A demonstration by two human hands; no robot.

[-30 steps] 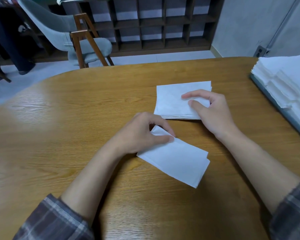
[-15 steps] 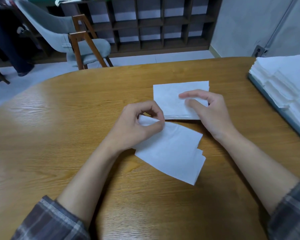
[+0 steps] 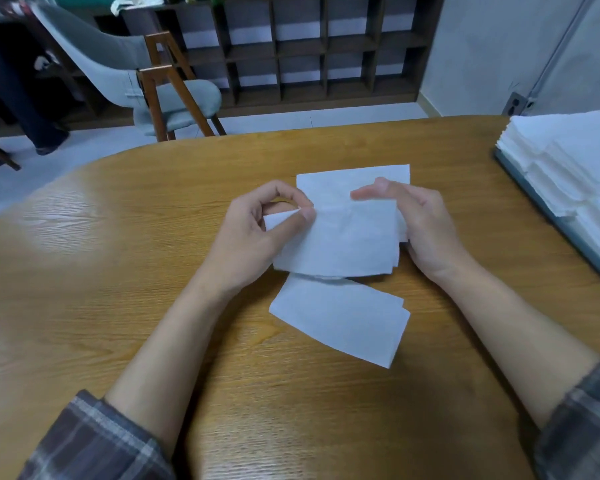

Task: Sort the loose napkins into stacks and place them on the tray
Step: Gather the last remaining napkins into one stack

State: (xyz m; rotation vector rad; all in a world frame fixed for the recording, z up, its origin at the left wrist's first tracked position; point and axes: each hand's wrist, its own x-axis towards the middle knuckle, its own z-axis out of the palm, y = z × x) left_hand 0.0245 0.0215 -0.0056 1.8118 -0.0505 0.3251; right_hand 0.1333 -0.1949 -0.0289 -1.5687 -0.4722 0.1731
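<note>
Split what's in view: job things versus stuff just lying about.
Job: left hand pinching a napkin; right hand; far pile; near pile; tray with stacks.
Lying about: table, chair, shelf.

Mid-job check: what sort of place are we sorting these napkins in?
Probably a dining or meeting room, maybe a café: a large rounded wooden table, a grey upholstered chair with wooden legs, and dark cubby shelving along the far wall.
</note>
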